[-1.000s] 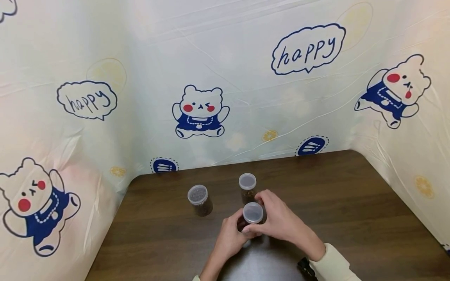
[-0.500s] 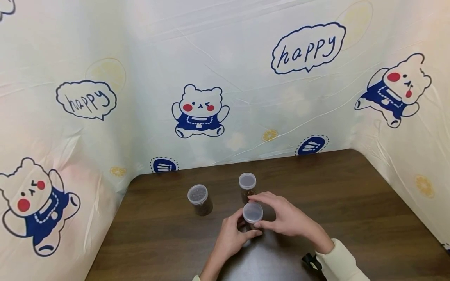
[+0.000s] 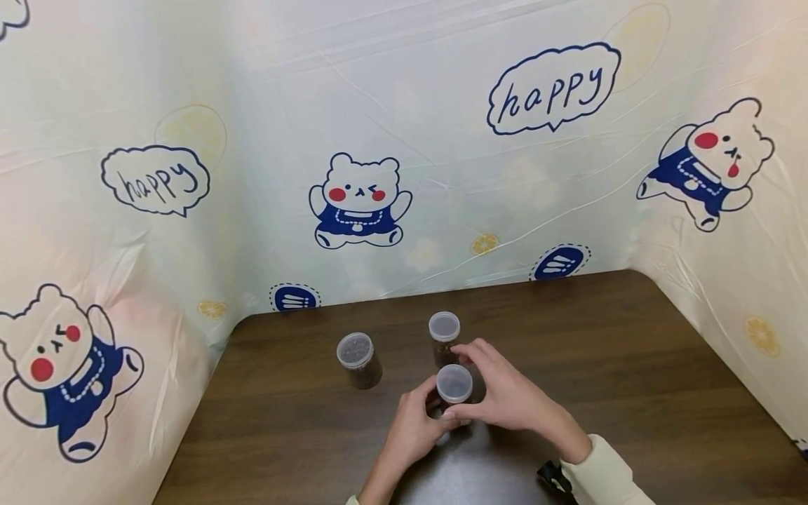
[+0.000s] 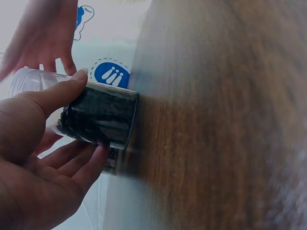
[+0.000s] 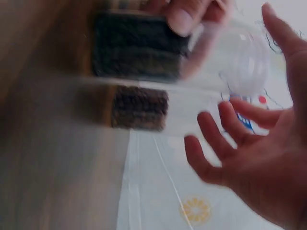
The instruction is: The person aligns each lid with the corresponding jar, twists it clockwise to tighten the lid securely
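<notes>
A clear plastic jar (image 3: 454, 384) with a translucent screw lid stands upright near the middle of the table. My left hand (image 3: 413, 429) grips its body, thumb on one side and fingers on the other. Dark contents fill the jar's lower part (image 4: 103, 115) in the left wrist view. Around the lid (image 5: 252, 62) my right hand (image 3: 513, 394) is spread, thumb and fingers on opposite sides. The right wrist view, somewhat blurred, shows a gap between those fingers (image 5: 206, 139) and the lid. Just behind stands a second lidded jar (image 3: 445, 328) with brown contents, partly hidden.
A third lidded jar (image 3: 360, 361), dark inside, stands to the left on the brown wooden table (image 3: 284, 435). Printed cloth (image 3: 442, 210) hangs along the table's back and sides. A black strap (image 3: 554, 478) is at the right sleeve.
My right hand shifted slightly right with its fingers turning round the lid, then came back left. The left hand and all the jars stayed in place.
</notes>
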{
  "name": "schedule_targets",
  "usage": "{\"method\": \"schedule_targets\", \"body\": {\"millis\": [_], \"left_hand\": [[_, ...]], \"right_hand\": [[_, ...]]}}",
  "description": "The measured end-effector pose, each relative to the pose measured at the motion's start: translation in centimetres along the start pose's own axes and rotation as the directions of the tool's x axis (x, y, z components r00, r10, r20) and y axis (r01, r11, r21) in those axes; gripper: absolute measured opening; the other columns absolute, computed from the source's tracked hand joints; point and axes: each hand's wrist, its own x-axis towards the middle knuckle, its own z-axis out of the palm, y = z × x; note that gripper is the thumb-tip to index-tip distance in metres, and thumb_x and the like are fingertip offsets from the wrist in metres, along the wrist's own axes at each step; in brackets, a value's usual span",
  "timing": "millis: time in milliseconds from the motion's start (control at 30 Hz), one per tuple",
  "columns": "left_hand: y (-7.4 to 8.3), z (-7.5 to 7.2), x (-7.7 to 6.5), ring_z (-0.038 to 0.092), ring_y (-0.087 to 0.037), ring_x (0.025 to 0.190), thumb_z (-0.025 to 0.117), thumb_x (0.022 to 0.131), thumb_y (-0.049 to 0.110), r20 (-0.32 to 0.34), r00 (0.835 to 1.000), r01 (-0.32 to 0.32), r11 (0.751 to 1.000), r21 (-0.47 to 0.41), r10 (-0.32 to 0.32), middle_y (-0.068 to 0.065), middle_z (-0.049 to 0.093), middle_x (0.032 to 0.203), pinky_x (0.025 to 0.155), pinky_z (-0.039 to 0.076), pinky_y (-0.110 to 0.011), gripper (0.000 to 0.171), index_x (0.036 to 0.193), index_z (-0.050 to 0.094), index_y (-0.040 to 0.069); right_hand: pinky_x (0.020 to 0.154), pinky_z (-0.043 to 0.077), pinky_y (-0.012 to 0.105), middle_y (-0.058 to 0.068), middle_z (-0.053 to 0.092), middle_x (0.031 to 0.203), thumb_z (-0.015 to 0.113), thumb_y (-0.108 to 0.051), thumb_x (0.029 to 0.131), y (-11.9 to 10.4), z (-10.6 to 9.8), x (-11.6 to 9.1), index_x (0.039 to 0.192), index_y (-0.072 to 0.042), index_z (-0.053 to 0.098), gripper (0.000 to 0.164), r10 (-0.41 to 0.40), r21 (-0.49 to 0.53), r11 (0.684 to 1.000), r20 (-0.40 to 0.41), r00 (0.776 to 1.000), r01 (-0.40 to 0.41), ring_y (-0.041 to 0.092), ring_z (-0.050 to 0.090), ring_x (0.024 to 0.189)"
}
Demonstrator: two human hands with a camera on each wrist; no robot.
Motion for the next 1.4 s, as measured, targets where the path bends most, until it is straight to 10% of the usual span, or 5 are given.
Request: {"method": "schedule_targets", "body": {"millis": [367, 833, 1033, 1400], "left_hand": [[0.0, 0.0, 0.0, 0.073, -0.018, 0.119, 0.094, 0.079, 0.027, 0.024, 0.999, 0.047, 0.999, -0.024, -0.047, -0.001, 0.077, 0.124, 0.100, 0.060, -0.033, 0.059, 0.132, 0.068, 0.023], [0.1, -0.1, 0.0, 0.073, -0.017, 0.118, 0.093, 0.080, 0.029, 0.021, 0.999, 0.042, 0.999, -0.006, -0.042, 0.000, 0.078, 0.123, 0.100, 0.060, -0.036, 0.056, 0.131, 0.069, 0.024], [0.1, 0.0, 0.1, 0.073, -0.019, 0.119, 0.093, 0.080, 0.029, 0.031, 0.998, 0.056, 0.998, -0.020, -0.055, -0.001, 0.077, 0.124, 0.099, 0.060, -0.034, 0.057, 0.131, 0.069, 0.023], [-0.1, 0.0, 0.0, 0.072, -0.015, 0.121, 0.093, 0.081, 0.030, 0.029, 0.999, 0.041, 0.999, -0.026, -0.040, 0.000, 0.077, 0.127, 0.098, 0.058, -0.025, 0.058, 0.133, 0.068, 0.025]], "right_hand": [[0.107, 0.054, 0.043, -0.004, 0.065, 0.144, 0.086, -0.028, 0.089, 0.6, -1.8, -0.2, 0.154, -0.022, 0.053, 0.072, -0.160, 0.066, 0.986, 0.098, 0.982, 0.154, 0.016, 0.058, 0.132], [0.097, 0.056, 0.036, -0.012, 0.062, 0.122, 0.086, -0.060, 0.079, 0.2, -0.4, 0.1, 0.135, -0.022, 0.063, 0.072, -0.038, -0.002, 0.999, 0.016, 0.999, 0.038, 0.007, 0.061, 0.112], [0.107, 0.055, 0.044, -0.005, 0.062, 0.144, 0.085, -0.040, 0.090, 0.5, -1.4, -0.2, 0.153, -0.025, 0.052, 0.073, -0.120, 0.058, 0.992, 0.074, 0.990, 0.116, 0.015, 0.060, 0.130], [0.087, 0.055, 0.028, -0.009, 0.061, 0.114, 0.089, -0.046, 0.084, 0.2, 0.2, 0.2, 0.128, -0.020, 0.066, 0.056, -0.073, 0.065, 0.995, -0.023, 0.997, 0.074, 0.004, 0.060, 0.101]]}}
